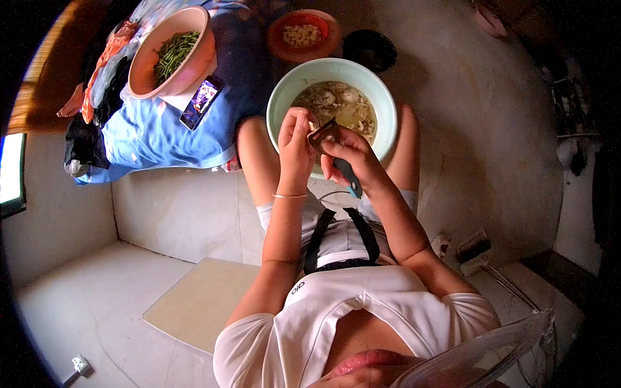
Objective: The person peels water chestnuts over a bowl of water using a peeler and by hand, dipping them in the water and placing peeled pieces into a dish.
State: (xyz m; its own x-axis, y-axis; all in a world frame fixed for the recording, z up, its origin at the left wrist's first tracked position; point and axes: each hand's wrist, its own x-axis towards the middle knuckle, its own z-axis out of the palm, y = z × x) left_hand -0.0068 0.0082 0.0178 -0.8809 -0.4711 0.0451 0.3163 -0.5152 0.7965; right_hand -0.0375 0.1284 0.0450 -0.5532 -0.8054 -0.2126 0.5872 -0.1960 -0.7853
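Observation:
Between my knees stands a pale green basin (387, 97) of murky water, with peelings (323, 88) and a few round pale lumps (350, 96) in it. Over its near side, my right hand (354, 156) is wrapped round a peeler (349, 176) with a dark head and a teal-tipped handle. My left hand (297, 143) is closed right beside the peeler's head, its fingertips pinched on a small pale piece, mostly hidden, whose kind I cannot tell. Both hands are close together above the water.
A pink basin of green beans (171, 55) and a lit phone (201, 102) lie on the blue cloth (142, 145) at left. Beyond the green basin are a red bowl with pale pieces (302, 35) and a black bowl (369, 52). A board (200, 301) lies behind, left.

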